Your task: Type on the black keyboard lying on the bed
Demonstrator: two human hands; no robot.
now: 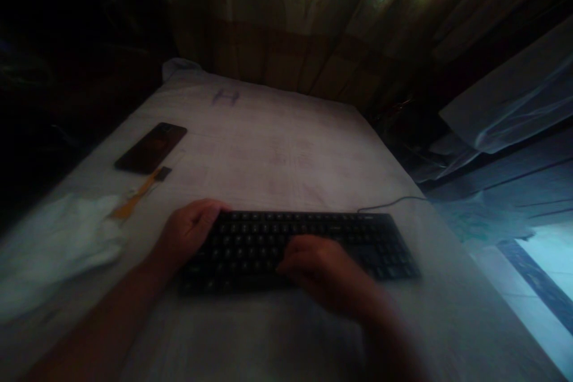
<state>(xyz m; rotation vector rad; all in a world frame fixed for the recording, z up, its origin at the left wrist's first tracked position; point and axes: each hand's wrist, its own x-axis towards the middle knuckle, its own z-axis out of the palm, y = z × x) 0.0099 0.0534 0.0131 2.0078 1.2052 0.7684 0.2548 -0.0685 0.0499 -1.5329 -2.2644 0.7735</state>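
A black computer keyboard (264, 250) lies flat on the cloth-covered surface, its keys facing up. At its upper left corner, my left hand (190, 227) grips the edge, with the fingertips reaching along the back rim. My right hand (320, 268) is over the middle of the keys, fingers curled together. Whatever they may hold is hidden, and blur softens the hand. The keys under the right hand are covered from view.
Left of the keyboard are a dark phone (151, 147), an orange-handled tool with a dark end (134, 198) and a crumpled white cloth or bag (67, 245). A cable (394, 200) runs off rightward. Curtains (304, 30) hang behind the surface (286, 137).
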